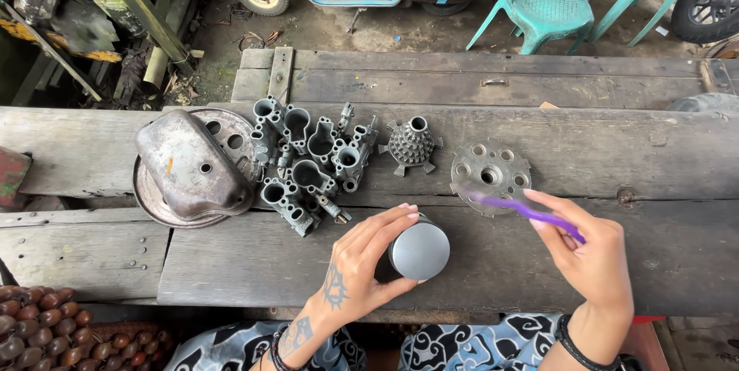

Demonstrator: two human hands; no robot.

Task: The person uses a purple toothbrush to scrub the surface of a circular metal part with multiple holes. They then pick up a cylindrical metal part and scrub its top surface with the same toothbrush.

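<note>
Metal cylinder [419, 250], grey, flat-topped: upright on wooden workbench [662, 263], gripped round its side by left hand [362, 259]. Right hand [589, 252], right of cylinder, pinches purple toothbrush [531, 213]; bristles on perforated round plate [490, 175]. Carburettor bodies [312, 163] heaped beyond cylinder, leftward.

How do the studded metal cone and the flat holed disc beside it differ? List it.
The studded cone stands tall and knobbly with one top opening; the holed disc lies flat, pierced by several holes. The cone sits untouched; the purple brush in the right hand reaches over the disc. Both are grey metal with notched edges.
</note>
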